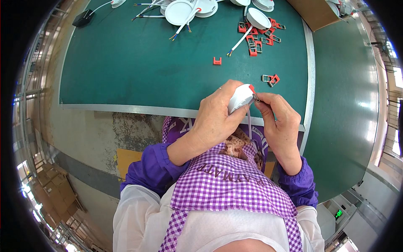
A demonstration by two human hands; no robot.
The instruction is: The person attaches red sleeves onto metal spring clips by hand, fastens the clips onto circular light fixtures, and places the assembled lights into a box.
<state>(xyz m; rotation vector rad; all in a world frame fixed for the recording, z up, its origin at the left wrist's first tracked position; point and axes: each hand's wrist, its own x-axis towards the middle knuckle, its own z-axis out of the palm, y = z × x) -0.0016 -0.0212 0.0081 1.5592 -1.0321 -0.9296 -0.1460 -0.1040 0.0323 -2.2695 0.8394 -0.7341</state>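
Note:
My left hand (212,115) is closed round a small white round light fitting (240,99), holding it tilted over the table's near edge. A red plastic piece (252,88) sits at the fitting's rim, and a white cable (249,122) hangs below it. Against that same rim, the thumb and forefinger of my right hand (280,119) pinch a small metal clip (256,98); the fingers partly hide it. Farther along the table lie a lone red plastic piece (217,61) and a pair of red-and-metal clips (270,80).
The green table (138,71) has a metal edge strip. At the back are white round light fittings (179,13) with bare-ended wires, one fitting (258,19) beside a pile of red-and-metal clips (252,44), a black box (82,18) and a cardboard box (315,14). Another green surface (342,96) adjoins at right.

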